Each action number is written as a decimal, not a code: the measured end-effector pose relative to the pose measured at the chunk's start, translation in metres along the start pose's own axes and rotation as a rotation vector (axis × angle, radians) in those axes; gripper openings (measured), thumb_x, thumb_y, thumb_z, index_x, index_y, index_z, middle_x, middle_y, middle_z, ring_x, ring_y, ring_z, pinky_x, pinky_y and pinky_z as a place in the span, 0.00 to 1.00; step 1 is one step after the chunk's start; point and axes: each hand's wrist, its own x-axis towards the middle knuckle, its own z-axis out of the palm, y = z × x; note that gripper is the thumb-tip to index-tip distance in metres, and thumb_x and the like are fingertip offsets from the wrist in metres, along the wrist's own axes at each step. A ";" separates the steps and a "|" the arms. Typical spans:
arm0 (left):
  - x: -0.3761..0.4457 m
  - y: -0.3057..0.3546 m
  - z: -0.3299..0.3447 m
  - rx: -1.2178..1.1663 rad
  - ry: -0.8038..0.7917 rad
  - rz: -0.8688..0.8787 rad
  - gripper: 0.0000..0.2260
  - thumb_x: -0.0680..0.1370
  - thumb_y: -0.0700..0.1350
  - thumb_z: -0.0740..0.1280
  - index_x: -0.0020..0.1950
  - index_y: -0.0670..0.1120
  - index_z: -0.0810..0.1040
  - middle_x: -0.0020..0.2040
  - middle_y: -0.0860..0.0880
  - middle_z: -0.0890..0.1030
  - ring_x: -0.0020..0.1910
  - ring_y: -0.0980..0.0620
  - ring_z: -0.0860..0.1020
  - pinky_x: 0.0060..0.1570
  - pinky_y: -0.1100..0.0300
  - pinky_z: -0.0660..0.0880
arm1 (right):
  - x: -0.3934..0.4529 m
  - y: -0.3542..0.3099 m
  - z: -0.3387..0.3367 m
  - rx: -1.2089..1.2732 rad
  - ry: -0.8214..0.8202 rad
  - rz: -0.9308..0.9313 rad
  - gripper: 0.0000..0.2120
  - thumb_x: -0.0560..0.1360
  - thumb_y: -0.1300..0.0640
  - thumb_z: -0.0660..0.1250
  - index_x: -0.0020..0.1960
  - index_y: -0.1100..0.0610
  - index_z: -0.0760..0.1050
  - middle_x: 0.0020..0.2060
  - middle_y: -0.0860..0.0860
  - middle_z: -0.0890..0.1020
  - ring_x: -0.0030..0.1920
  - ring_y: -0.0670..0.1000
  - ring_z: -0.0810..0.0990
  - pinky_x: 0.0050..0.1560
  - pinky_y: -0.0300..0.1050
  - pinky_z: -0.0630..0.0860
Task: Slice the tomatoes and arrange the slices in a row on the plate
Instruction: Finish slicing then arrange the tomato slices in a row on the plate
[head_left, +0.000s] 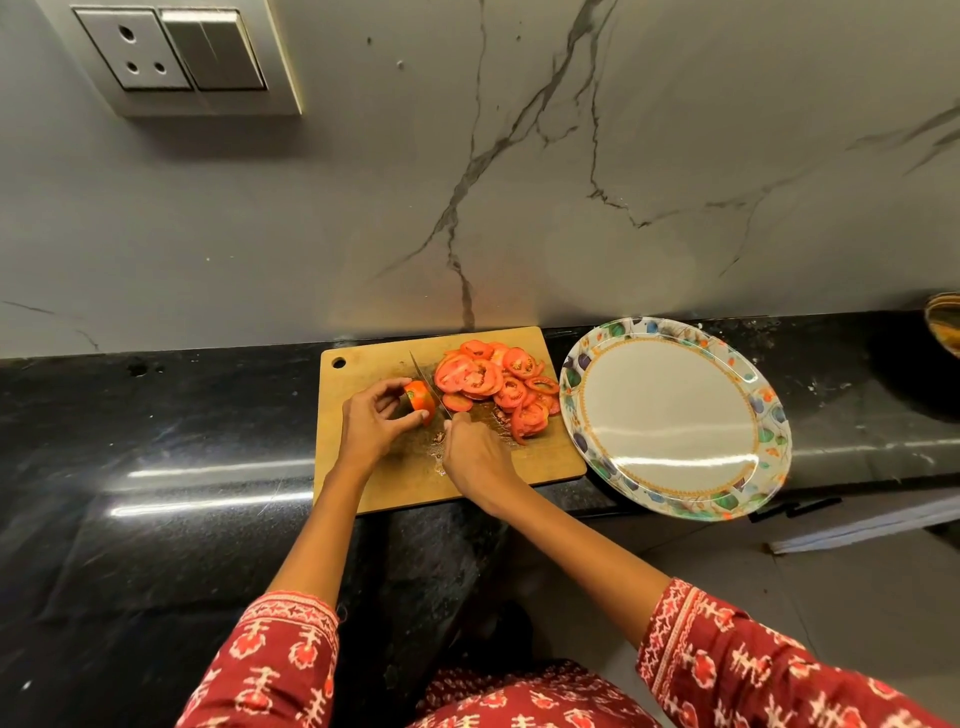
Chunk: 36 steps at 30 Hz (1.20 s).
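Note:
A wooden cutting board (379, 483) lies on the black counter. My left hand (370, 421) pinches the remaining end of a tomato (418, 399) between curled fingers and thumb. My right hand (475, 457) grips a knife (428, 382); its handle is hidden in my fist, and the blade stands against the right face of the tomato piece. A heap of several red tomato slices (496, 384) covers the board's right half. To the right of the board sits an oval plate (670, 410) with a floral rim and a white middle that holds nothing.
The counter (156, 467) ends at a grey marble wall behind. A socket and switch panel (182, 57) is high on the left of the wall. A round dish (945, 327) peeks in at the right edge. The plate overhangs the counter's front edge.

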 end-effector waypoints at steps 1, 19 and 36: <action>0.000 0.000 0.000 0.007 -0.003 0.006 0.22 0.66 0.33 0.75 0.59 0.40 0.76 0.58 0.43 0.77 0.58 0.50 0.75 0.57 0.63 0.72 | 0.002 -0.002 -0.001 0.006 -0.008 0.010 0.17 0.83 0.56 0.47 0.61 0.65 0.68 0.55 0.63 0.78 0.56 0.63 0.77 0.48 0.50 0.69; 0.001 0.000 0.002 0.035 -0.015 0.031 0.22 0.66 0.34 0.75 0.59 0.39 0.77 0.58 0.42 0.78 0.58 0.50 0.76 0.55 0.68 0.72 | 0.025 -0.005 0.006 0.045 -0.027 0.019 0.16 0.83 0.55 0.49 0.60 0.63 0.69 0.56 0.63 0.78 0.57 0.63 0.77 0.49 0.52 0.71; 0.003 0.002 0.002 0.008 -0.033 -0.006 0.22 0.66 0.33 0.75 0.59 0.40 0.76 0.58 0.44 0.77 0.58 0.51 0.75 0.58 0.65 0.71 | 0.015 0.009 0.018 -0.113 -0.032 -0.028 0.15 0.83 0.57 0.47 0.61 0.65 0.67 0.54 0.62 0.79 0.55 0.62 0.78 0.49 0.52 0.71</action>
